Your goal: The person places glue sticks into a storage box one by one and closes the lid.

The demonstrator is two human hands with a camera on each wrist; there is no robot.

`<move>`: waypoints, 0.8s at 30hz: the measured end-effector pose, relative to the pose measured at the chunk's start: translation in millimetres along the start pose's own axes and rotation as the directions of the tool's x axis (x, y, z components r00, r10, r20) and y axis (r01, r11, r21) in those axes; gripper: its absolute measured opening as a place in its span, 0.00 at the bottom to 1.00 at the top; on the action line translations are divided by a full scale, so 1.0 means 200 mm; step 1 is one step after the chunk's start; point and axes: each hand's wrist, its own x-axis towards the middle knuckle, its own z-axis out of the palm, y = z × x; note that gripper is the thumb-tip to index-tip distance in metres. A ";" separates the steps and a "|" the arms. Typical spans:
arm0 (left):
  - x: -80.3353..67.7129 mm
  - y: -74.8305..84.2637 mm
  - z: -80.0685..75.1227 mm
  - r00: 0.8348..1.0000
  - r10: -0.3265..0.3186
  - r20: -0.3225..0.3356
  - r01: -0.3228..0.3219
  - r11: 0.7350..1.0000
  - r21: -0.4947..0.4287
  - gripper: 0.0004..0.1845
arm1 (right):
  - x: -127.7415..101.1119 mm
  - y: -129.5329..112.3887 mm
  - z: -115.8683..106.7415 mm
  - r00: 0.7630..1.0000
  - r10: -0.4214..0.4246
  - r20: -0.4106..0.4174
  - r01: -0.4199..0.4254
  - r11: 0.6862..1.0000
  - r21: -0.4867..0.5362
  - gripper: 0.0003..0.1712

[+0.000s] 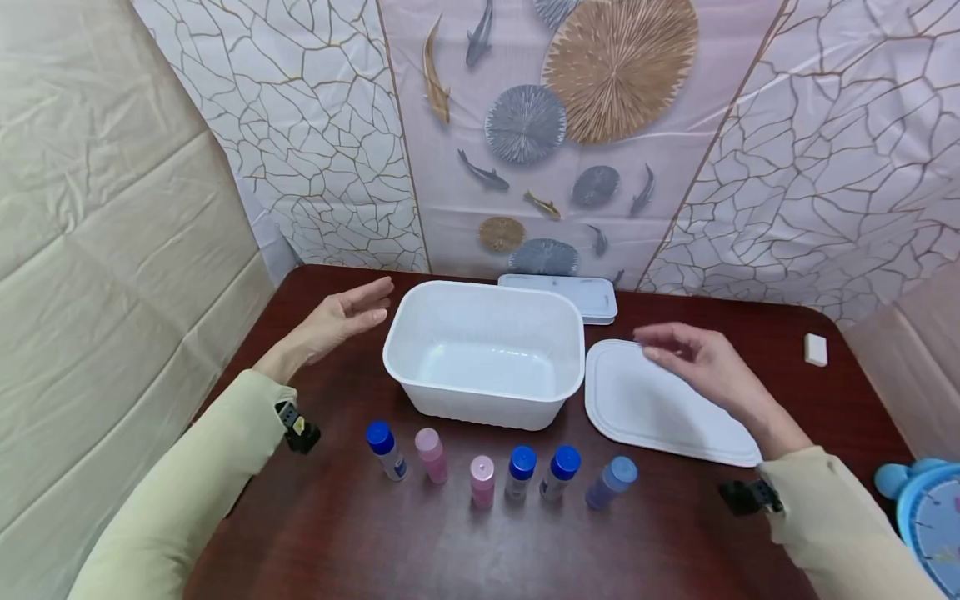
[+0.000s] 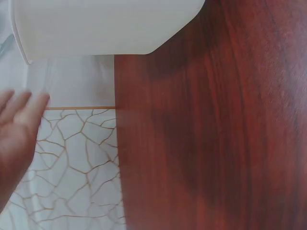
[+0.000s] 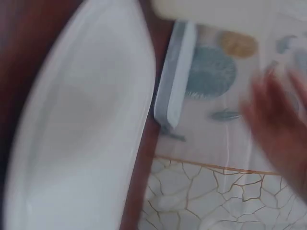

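Observation:
A deep white plastic tub (image 1: 480, 408) stands on the dark red table, with nothing inside it. To its left my left hand (image 1: 333, 325) hovers with extended fingers, apart from the rim; the left wrist view shows the same hand (image 2: 19, 129) beside the tub wall (image 2: 96, 28). My right hand (image 1: 693, 358) is held over the flat white lid (image 1: 660, 408), fingers slightly bent and holding nothing. That hand (image 3: 278, 124) is blurred in the right wrist view, with the lid (image 3: 86, 115) to its left. Several small capped bottles (image 1: 482, 483) stand in front of the tub, with blue or pink caps.
Behind the tub lies a flat white case (image 1: 570, 296) near the patterned cloth. A small white block (image 1: 816, 350) sits at the far right. At the right edge is a blue clock (image 1: 933, 517).

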 end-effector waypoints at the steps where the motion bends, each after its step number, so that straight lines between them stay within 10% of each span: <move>1: 0.00 -0.01 0.00 0.999 0.006 0.034 -0.003 0.998 -0.062 0.35 | -0.02 -0.01 0.00 0.997 -0.036 0.070 0.029 0.995 0.096 0.16; 6: 0.00 -0.03 0.03 0.986 0.038 0.159 0.000 0.972 -0.237 0.39 | -0.09 -0.02 0.05 0.862 -0.254 0.439 0.021 0.883 0.469 0.18; 12: 0.00 -0.04 0.04 0.980 0.019 0.197 0.029 0.970 -0.239 0.42 | -0.14 -0.03 0.14 0.693 -0.388 0.607 -0.068 0.803 0.591 0.25; 24: 0.00 -0.03 0.06 0.981 -0.019 0.194 0.063 0.972 -0.226 0.43 | -0.15 0.00 0.20 0.675 -0.342 0.654 -0.159 0.798 0.581 0.18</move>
